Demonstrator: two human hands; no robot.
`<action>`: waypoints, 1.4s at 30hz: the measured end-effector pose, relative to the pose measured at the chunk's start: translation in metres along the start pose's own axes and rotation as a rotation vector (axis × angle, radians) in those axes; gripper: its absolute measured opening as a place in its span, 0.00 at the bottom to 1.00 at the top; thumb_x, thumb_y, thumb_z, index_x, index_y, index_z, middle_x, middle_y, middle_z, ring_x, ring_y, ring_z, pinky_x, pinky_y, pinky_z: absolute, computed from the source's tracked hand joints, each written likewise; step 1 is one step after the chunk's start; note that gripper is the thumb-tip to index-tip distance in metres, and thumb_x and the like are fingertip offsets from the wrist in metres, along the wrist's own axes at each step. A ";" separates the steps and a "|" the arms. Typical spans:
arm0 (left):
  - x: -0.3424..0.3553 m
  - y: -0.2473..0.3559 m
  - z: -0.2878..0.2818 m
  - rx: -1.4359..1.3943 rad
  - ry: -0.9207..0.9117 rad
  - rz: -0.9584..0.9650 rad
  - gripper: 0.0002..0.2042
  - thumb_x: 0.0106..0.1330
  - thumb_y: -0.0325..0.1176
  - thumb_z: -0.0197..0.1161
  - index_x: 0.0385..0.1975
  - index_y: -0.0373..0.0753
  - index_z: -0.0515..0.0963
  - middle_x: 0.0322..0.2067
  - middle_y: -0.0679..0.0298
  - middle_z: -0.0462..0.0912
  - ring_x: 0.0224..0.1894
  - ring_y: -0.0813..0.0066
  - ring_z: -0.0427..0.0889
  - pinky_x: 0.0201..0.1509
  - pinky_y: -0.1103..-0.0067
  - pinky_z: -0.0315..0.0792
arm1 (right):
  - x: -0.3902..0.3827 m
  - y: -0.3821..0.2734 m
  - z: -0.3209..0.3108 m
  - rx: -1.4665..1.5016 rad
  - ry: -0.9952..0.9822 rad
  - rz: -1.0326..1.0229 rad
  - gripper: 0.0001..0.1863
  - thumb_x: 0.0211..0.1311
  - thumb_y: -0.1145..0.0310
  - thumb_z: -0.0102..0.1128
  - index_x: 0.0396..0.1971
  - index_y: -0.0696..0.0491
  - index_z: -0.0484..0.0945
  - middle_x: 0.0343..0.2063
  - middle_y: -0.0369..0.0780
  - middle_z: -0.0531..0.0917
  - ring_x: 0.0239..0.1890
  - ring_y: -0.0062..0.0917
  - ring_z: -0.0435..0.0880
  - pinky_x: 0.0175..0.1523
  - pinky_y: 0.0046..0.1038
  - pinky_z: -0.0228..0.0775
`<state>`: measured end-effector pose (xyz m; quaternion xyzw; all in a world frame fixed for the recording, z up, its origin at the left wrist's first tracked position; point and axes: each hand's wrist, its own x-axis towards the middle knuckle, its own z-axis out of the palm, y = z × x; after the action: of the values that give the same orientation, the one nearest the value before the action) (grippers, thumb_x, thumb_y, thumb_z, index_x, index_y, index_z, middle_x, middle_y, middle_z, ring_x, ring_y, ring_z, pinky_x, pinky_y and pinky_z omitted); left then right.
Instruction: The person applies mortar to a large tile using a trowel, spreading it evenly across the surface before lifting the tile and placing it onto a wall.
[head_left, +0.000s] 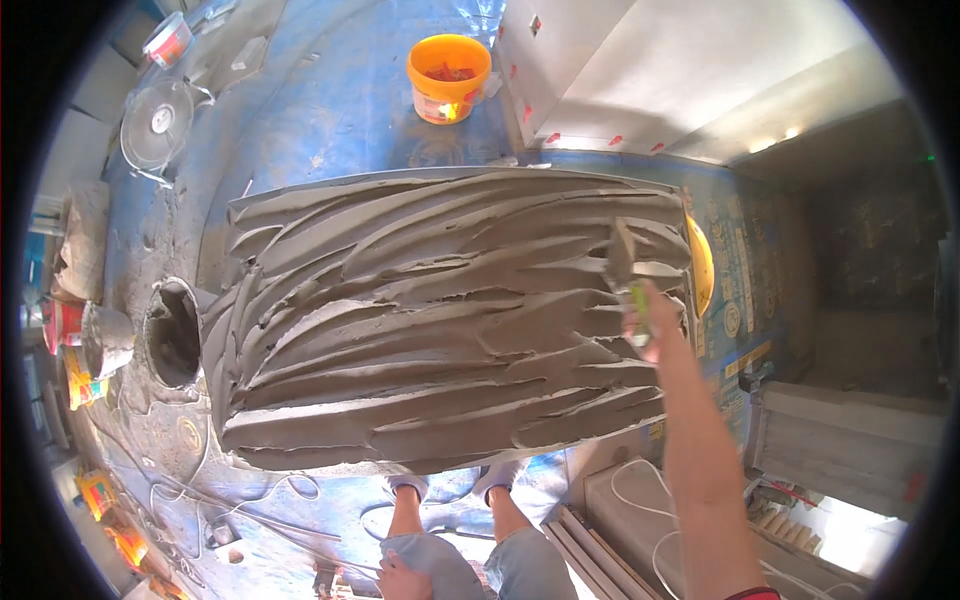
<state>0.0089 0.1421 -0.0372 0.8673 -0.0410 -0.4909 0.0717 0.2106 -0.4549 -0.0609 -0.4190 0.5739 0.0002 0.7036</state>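
A circular fisheye field is enclosed by black corners, and straight edges are bowed toward its rim. The blue floor covering point(340, 80) is strongly lit and is bleached nearly white at the upper edge and around the feet point(405, 487). Small points of glare are seen along the pale panels point(690, 80) at upper right; a white patch point(860, 535) at lower right is overexposed. The dark area point(870, 260) at far right is sunk in shadow, and its detail is lost. Ridges in the grey mortar point(450, 320) are modelled by pale crests and dark furrows. The right hand point(648, 315) and trowel point(622, 255) are softened by blur.
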 end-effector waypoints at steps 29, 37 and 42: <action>0.030 -0.091 -0.028 -0.233 -0.160 -0.206 0.39 0.56 0.41 0.59 0.67 0.31 0.55 0.57 0.44 0.68 0.56 0.46 0.71 0.61 0.56 0.66 | -0.105 0.110 0.174 0.107 -0.076 0.171 0.20 0.69 0.41 0.50 0.32 0.43 0.73 0.17 0.30 0.67 0.14 0.14 0.69 0.17 0.20 0.64; 0.032 -0.104 -0.025 -0.209 -0.091 -0.181 0.31 0.58 0.42 0.58 0.59 0.30 0.64 0.51 0.44 0.72 0.53 0.45 0.73 0.57 0.55 0.67 | -0.209 0.286 0.453 -0.072 -0.248 0.225 0.25 0.68 0.37 0.48 0.37 0.47 0.67 0.20 0.35 0.70 0.14 0.19 0.69 0.19 0.26 0.66; 0.032 -0.116 0.020 -0.141 0.036 -0.012 0.23 0.60 0.41 0.56 0.47 0.25 0.75 0.41 0.42 0.79 0.45 0.41 0.78 0.48 0.54 0.74 | -0.218 0.294 0.488 -0.499 -0.495 0.126 0.24 0.71 0.41 0.47 0.39 0.50 0.67 0.19 0.34 0.70 0.15 0.19 0.70 0.19 0.28 0.68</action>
<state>0.0087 0.2504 -0.0935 0.8690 0.0002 -0.4773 0.1304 0.3891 0.1283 -0.0627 -0.5289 0.3929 0.2852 0.6961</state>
